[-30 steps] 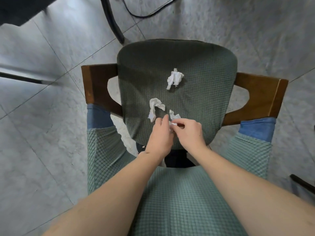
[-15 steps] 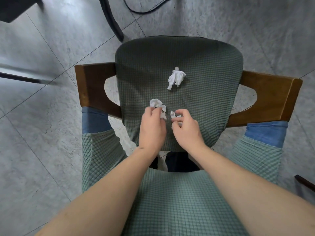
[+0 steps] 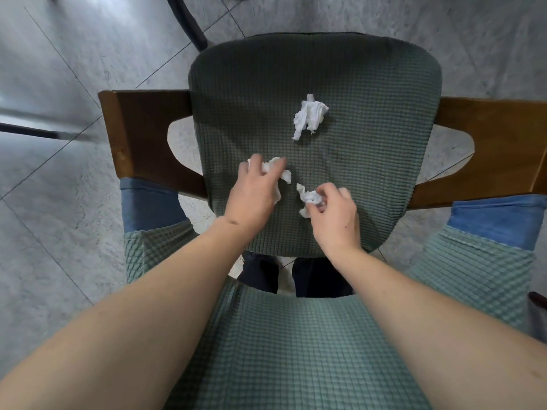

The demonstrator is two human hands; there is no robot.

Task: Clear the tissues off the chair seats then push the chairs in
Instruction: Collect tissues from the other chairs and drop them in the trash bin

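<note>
**Head view: both hands on tissues at the chair seat**

Head camera looks straight down on a chair seat (image 3: 340,84) covered in dark green waffle-textured fabric, filling the centre of the frame. Three crumpled white tissues are on it. The far tissue (image 3: 309,116) lies alone just above the middle of the frame, untouched and well apart from both hands.

Left hand (image 3: 254,193), at centre frame, lies palm-down with its fingers (image 3: 278,162) curled over the left tissue (image 3: 273,170); white paper shows between the fingers and pokes out at the right edge of the hand, so the hand is closing on it against the seat.

Right hand (image 3: 334,214), slightly lower and to the right, pinches the right tissue (image 3: 310,198) between thumb and fingertips; the wad sticks out to the left of the knuckles. The two held tissues sit near each other without touching.

Wooden armrests (image 3: 142,137) flank the seat at the left and right edges of the frame. A lighter green covered backrest (image 3: 296,350) spans the bottom of the frame, with both bare forearms reaching over it. Grey tiled floor (image 3: 59,232) surrounds the chair, and a dark chair leg (image 3: 189,22) crosses the upper left.
</note>
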